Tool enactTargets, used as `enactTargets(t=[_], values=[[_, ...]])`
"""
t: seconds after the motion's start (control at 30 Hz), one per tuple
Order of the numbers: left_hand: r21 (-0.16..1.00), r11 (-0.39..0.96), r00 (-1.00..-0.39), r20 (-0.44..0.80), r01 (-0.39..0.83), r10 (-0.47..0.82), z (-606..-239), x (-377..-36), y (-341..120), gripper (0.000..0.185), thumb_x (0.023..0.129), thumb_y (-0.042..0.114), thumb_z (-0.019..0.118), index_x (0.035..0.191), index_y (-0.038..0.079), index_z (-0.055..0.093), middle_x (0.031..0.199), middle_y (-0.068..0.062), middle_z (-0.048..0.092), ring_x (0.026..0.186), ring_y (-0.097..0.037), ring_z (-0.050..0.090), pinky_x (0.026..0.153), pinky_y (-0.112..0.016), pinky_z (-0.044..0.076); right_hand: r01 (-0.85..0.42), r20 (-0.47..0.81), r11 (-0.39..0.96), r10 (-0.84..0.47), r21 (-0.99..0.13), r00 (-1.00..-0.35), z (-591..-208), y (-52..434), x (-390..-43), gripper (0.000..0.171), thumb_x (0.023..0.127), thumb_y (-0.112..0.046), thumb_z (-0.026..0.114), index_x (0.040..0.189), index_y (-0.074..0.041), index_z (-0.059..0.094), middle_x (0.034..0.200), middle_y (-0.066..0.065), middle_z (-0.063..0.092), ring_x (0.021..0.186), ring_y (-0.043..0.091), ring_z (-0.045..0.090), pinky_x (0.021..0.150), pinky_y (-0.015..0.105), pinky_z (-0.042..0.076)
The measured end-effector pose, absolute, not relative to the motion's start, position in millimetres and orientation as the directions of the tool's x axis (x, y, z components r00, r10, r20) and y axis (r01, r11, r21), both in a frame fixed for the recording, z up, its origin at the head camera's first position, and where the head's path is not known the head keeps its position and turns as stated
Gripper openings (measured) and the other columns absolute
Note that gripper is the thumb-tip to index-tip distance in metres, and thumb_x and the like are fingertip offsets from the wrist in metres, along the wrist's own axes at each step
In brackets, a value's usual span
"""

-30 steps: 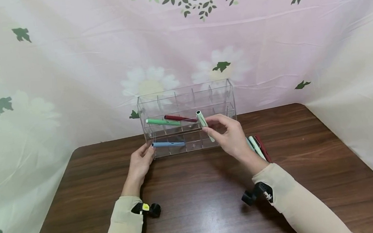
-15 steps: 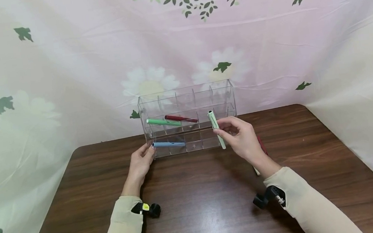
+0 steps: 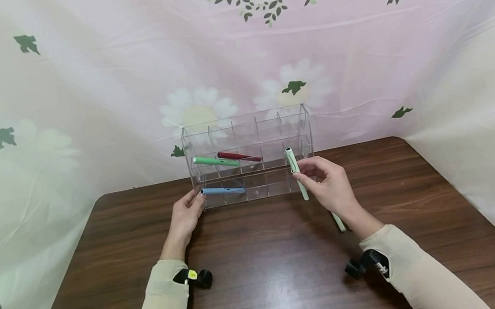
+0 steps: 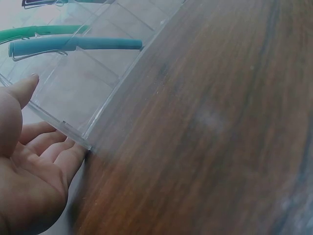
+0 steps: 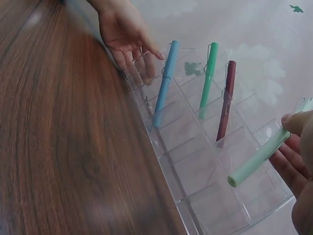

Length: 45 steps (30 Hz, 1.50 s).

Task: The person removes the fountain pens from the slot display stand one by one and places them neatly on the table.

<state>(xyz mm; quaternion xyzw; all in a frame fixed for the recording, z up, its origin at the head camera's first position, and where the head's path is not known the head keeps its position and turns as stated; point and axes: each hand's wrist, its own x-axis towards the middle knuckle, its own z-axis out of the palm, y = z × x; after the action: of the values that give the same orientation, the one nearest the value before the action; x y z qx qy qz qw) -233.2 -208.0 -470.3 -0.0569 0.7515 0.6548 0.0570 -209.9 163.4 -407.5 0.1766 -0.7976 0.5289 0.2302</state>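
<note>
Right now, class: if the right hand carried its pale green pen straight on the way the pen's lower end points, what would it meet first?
Probably the clear acrylic organizer: the right hand angles the pale green pen toward its right-end compartments, though depth is uncertain.

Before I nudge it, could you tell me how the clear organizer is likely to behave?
The clear organizer looks thin-walled and light, so it would probably slide on the smooth table. It stands tall and narrow, so it may tip backward. The left hand touching its corner probably steadies it.

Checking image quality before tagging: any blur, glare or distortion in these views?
Head view: sharp, edges bowed by a wide lens, soft glare on the table. Left wrist view: hazy, table grain smeared, left hand soft. Right wrist view: mint pen and clear organizer slightly soft.
</note>
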Motion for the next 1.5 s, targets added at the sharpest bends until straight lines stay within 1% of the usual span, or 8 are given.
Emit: enactTargets(t=[0.27,0.53,0.83,0.97,1.07,1.2,1.4,1.5], values=[[0.977,0.143,-0.987,-0.158,-0.157,-0.007,-470,-232,-208,0.061,0.117,0.026,0.051,0.168,0.001,0.032,0.164,-0.025,0.049,0.153,-0.035,0.05,0.124,-0.042,0.045,-0.528,0.576,0.409,-0.008,-0.744,-0.818,-411,176,-206,0.022,0.09,0.004,0.085,0.112,0.002,0.078,0.093,0.018,0.078,0.08,-0.009,0.067,0.072,0.006,0.056],[0.979,0.123,-0.987,-0.162,-0.162,-0.011,-469,-231,-207,0.061,0.117,0.025,0.05,0.169,-0.001,0.03,0.167,-0.025,0.045,0.156,-0.035,0.047,0.125,-0.042,0.044,-0.472,0.546,0.477,0.018,-0.741,-0.838,-414,189,-202,0.021,0.091,-0.001,0.086,0.111,-0.001,0.079,0.091,0.015,0.079,0.078,-0.01,0.065,0.069,0.005,0.052],[0.981,0.119,-0.988,-0.153,-0.153,-0.006,-469,-232,-207,0.061,0.117,0.024,0.051,0.168,-0.001,0.031,0.167,-0.025,0.045,0.155,-0.035,0.047,0.125,-0.041,0.044,-0.406,0.504,0.515,0.06,-0.755,-0.861,-422,205,-198,0.021,0.093,-0.005,0.086,0.112,-0.001,0.079,0.091,0.017,0.08,0.078,-0.012,0.063,0.07,0.004,0.052],[0.978,0.137,-0.988,-0.156,-0.157,-0.019,-469,-232,-207,0.06,0.116,0.026,0.052,0.168,0.001,0.034,0.165,-0.024,0.049,0.153,-0.035,0.05,0.123,-0.042,0.046,-0.37,0.478,0.524,0.083,-0.768,-0.874,-424,212,-197,0.021,0.094,-0.008,0.085,0.113,-0.001,0.079,0.092,0.018,0.08,0.078,-0.013,0.063,0.07,0.004,0.053],[0.978,0.138,-0.987,-0.157,-0.158,-0.023,-470,-233,-207,0.06,0.116,0.026,0.053,0.168,0.001,0.034,0.165,-0.024,0.049,0.153,-0.035,0.051,0.123,-0.041,0.046,-0.357,0.468,0.524,0.092,-0.773,-0.879,-425,216,-196,0.022,0.094,-0.008,0.085,0.113,0.0,0.079,0.092,0.02,0.08,0.078,-0.014,0.064,0.071,0.004,0.053],[0.979,0.126,-0.987,-0.157,-0.158,-0.018,-471,-233,-208,0.061,0.116,0.025,0.053,0.168,0.001,0.032,0.167,-0.025,0.046,0.154,-0.035,0.049,0.124,-0.04,0.046,-0.338,0.459,0.543,0.1,-0.768,-0.883,-427,223,-194,0.022,0.095,-0.007,0.085,0.114,0.001,0.078,0.095,0.02,0.08,0.079,-0.016,0.063,0.071,0.004,0.053],[0.978,0.129,-0.987,-0.162,-0.162,-0.016,-470,-233,-208,0.061,0.117,0.025,0.052,0.169,0.001,0.032,0.166,-0.023,0.047,0.154,-0.033,0.05,0.123,-0.039,0.046,-0.299,0.439,0.585,0.11,-0.754,-0.892,-431,235,-191,0.023,0.095,-0.007,0.084,0.115,0.001,0.078,0.098,0.022,0.081,0.079,-0.02,0.06,0.071,0.002,0.051],[0.979,0.133,-0.988,-0.154,-0.154,-0.011,-470,-233,-208,0.06,0.117,0.025,0.051,0.168,0.001,0.032,0.166,-0.024,0.048,0.153,-0.034,0.05,0.124,-0.04,0.045,-0.267,0.418,0.603,0.122,-0.752,-0.9,-433,241,-190,0.023,0.096,-0.009,0.083,0.116,0.001,0.078,0.098,0.022,0.081,0.079,-0.02,0.06,0.071,0.001,0.05]])
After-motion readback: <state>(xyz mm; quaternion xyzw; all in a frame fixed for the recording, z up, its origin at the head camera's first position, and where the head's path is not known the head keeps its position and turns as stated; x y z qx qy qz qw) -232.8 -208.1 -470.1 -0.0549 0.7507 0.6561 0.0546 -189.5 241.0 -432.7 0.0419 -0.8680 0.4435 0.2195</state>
